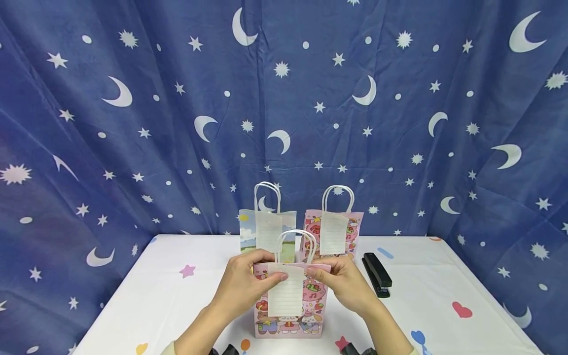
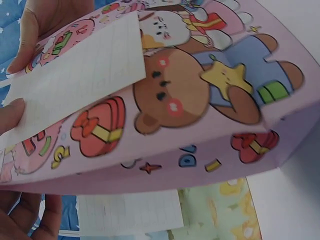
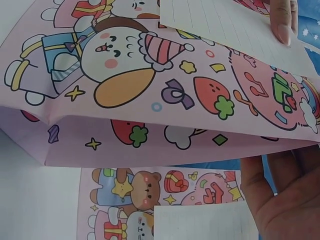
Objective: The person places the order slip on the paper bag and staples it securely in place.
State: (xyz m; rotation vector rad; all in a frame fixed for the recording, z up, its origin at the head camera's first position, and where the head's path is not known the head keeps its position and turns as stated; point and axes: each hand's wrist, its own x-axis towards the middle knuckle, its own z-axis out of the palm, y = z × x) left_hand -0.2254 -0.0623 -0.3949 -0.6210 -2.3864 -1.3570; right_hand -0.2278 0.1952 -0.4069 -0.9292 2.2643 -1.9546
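A pink paper gift bag (image 1: pixel 288 333) printed with cartoon animals stands upright on the white table, its white twisted handles (image 1: pixel 296 239) up. A lined white paper slip (image 1: pixel 285 301) lies against its front, from the top edge downward. My left hand (image 1: pixel 241 281) pinches the bag's top left part, thumb lying on the slip and fingers behind the bag. With my right hand (image 1: pixel 348 283) I grip the top right corner, thumb in front. In the right wrist view the fingers (image 3: pixel 290 185) curl at the bag's far side. The side panel (image 2: pixel 210 165) is folded inward.
Behind the front bag stand a blue-and-green landscape-print bag (image 1: pixel 246 231) and a second pink bag (image 1: pixel 312 229), each with a lined slip on its front. A black stapler (image 1: pixel 377 273) lies to the right on the table. A blue star-and-moon curtain (image 1: pixel 284 118) hangs behind.
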